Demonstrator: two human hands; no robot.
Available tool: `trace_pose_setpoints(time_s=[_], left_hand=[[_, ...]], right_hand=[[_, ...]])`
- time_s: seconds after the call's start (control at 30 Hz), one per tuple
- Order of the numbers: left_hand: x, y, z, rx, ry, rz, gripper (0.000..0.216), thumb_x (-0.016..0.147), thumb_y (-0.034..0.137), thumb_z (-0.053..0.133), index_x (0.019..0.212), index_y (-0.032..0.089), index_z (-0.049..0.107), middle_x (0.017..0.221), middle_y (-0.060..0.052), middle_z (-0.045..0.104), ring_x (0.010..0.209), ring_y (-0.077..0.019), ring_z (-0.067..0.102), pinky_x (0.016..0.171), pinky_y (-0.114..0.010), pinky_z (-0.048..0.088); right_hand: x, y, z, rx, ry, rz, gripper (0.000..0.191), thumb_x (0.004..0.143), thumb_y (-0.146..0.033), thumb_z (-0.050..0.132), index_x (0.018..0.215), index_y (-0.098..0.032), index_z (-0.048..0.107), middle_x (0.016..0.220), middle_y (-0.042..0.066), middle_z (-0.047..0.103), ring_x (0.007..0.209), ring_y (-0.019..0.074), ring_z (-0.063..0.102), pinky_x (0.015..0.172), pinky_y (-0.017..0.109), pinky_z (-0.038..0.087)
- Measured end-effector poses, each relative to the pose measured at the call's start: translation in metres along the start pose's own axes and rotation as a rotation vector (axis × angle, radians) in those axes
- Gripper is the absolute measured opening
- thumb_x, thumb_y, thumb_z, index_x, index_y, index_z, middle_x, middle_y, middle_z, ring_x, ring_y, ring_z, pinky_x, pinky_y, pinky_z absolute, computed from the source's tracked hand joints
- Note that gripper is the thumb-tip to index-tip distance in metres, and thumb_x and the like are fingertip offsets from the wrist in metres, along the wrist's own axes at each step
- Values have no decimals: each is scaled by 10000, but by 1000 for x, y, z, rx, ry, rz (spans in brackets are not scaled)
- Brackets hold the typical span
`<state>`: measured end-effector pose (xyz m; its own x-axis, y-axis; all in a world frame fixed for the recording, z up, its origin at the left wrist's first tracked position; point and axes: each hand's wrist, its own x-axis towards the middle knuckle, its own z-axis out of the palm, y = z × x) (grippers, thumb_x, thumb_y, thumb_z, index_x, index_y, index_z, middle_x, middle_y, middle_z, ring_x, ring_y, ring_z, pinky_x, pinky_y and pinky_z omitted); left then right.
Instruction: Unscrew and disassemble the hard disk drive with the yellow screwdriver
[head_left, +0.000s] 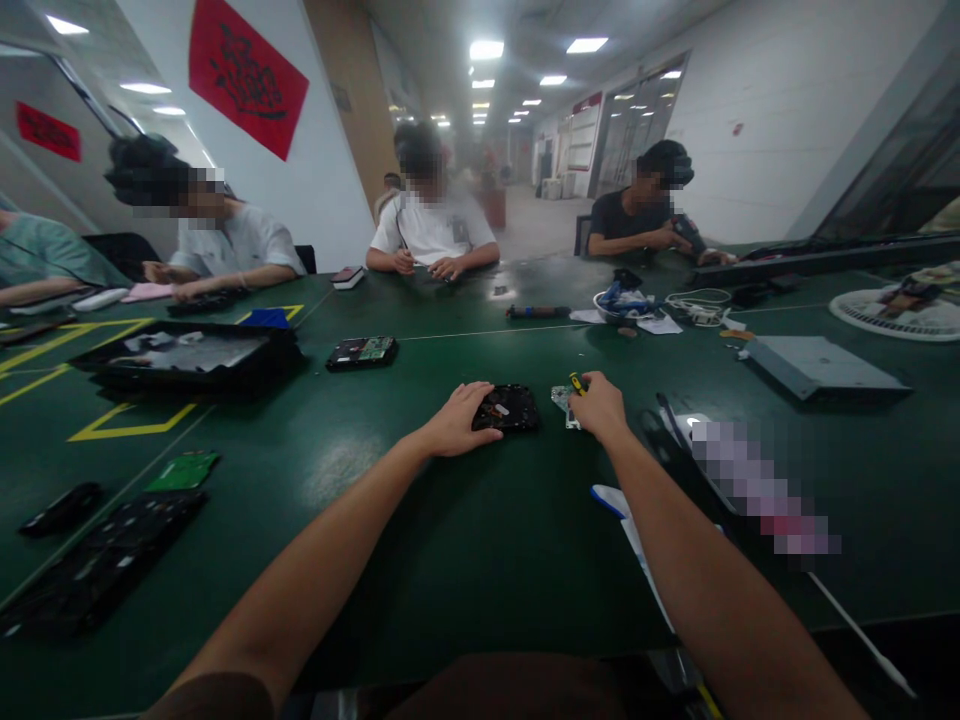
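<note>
A flat black device casing (517, 412), with small parts showing inside, lies on the green table in front of me. My left hand (454, 422) grips its left end, fingers along the far edge and thumb at the near edge. Just right of the casing, my right hand (602, 408) is closed on a yellow-and-black screwdriver (577, 384); its tip is hidden. Beneath those fingers is a silvery metal plate (561, 398), partly covered by the hand. Whether the hand also holds the plate is hard to make out.
Left of my hands are a device with a green board (364, 352), a black tray (187, 365), dark casings (112, 555) and a green circuit board (185, 470). A grey metal box (825, 365), cables (697, 308) and a phone-like object (757, 480) lie right. Several people sit opposite.
</note>
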<state>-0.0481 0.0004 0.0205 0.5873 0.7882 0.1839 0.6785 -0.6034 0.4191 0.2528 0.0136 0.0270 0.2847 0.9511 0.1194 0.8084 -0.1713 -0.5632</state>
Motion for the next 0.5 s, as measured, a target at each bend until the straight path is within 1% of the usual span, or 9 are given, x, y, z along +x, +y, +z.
trace_pose_setpoints(time_s=[0.1, 0.2, 0.27, 0.37, 0.43, 0.5], left_hand=[[5, 2, 9, 23, 50, 13, 920, 876, 654, 655, 1584, 150, 354, 1617, -202, 413, 1540, -360, 325, 1297, -567, 162], [6, 1, 12, 22, 85, 13, 981, 842, 704, 680, 1576, 138, 360, 1605, -214, 422, 1527, -373, 346, 1286, -575, 199], [4, -3, 10, 1, 89, 13, 1020, 813, 713, 713, 1580, 146, 354, 1601, -213, 428, 1519, -377, 359, 1274, -570, 240], [0, -12, 2, -48, 70, 28, 1103, 730, 710, 797, 1591, 187, 347, 1596, -192, 441, 1503, -380, 388, 1250, -554, 305], [-3, -19, -4, -84, 48, 43, 1182, 659, 706, 852, 1599, 204, 340, 1590, -187, 450, 1484, -380, 417, 1238, -538, 335], [-7, -26, -6, -104, 47, 46, 1216, 628, 702, 876, 1604, 220, 334, 1588, -182, 449, 1480, -379, 424, 1234, -533, 343]], right_hand=[[2, 1, -3, 67, 49, 32, 379, 829, -271, 696, 1186, -143, 705, 1108, 148, 755, 1013, 261, 713, 839, 313, 509], [3, 2, -6, 125, 105, 33, 292, 839, -325, 679, 1060, -147, 748, 1026, 129, 766, 933, 248, 704, 786, 310, 487], [3, 3, -7, 187, 141, 40, 276, 828, -370, 686, 995, -163, 760, 958, 104, 766, 870, 234, 689, 747, 307, 470], [2, 4, -7, 330, 179, 46, 286, 801, -415, 704, 961, -187, 770, 899, 71, 760, 815, 214, 672, 700, 297, 455], [2, 3, -6, 433, 165, 43, 309, 791, -435, 707, 971, -192, 773, 895, 62, 757, 805, 209, 673, 679, 291, 455], [2, 2, -5, 522, 123, 52, 333, 778, -452, 715, 971, -186, 771, 887, 57, 754, 786, 205, 673, 660, 287, 456]])
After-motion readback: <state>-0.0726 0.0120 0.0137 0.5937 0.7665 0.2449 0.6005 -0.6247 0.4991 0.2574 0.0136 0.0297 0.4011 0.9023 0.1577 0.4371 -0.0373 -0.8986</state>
